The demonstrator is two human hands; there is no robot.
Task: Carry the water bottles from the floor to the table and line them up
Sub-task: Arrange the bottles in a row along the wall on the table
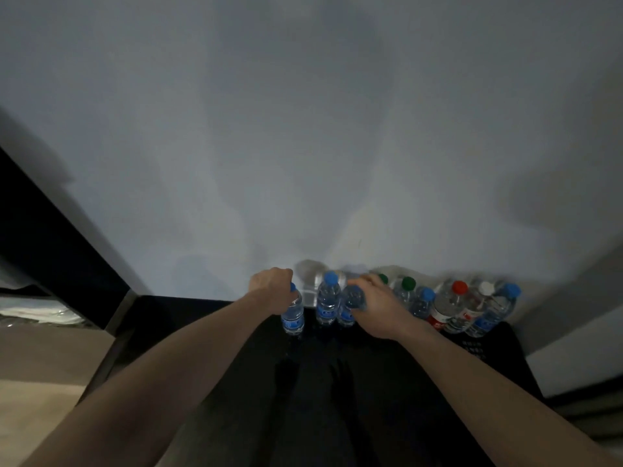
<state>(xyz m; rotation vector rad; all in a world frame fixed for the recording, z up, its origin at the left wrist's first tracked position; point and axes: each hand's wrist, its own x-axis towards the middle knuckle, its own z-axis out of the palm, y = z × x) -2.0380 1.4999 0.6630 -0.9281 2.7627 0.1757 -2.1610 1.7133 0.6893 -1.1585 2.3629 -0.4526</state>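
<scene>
**Bottle row at the wall: both hands engaged**

Your left hand [271, 286] is closed over the cap end of a small blue-labelled bottle [292, 316], which stands upright on the dark table [209, 332] at the left end of the row; your right hand [377, 306] is wrapped around the upper part of a second small bottle [349, 306], its fingers curled over the neck so the cap is hidden; between the two stands a free blue-capped bottle [327, 299], upright and just beside the right-hand one.

To the right of your right hand the row runs on along the pale wall [303, 129]: two green-capped bottles [406, 288], a blue-capped one [423, 303], a larger red-capped bottle [451, 308] with a red label, a white-capped bottle [483, 291] and a tilted-looking blue-capped bottle [495, 310] at the far end; these stand packed close, touching or nearly so.

Behind the row a clear object [310, 274] is blurred, possibly another bottle; the frame is dim
</scene>
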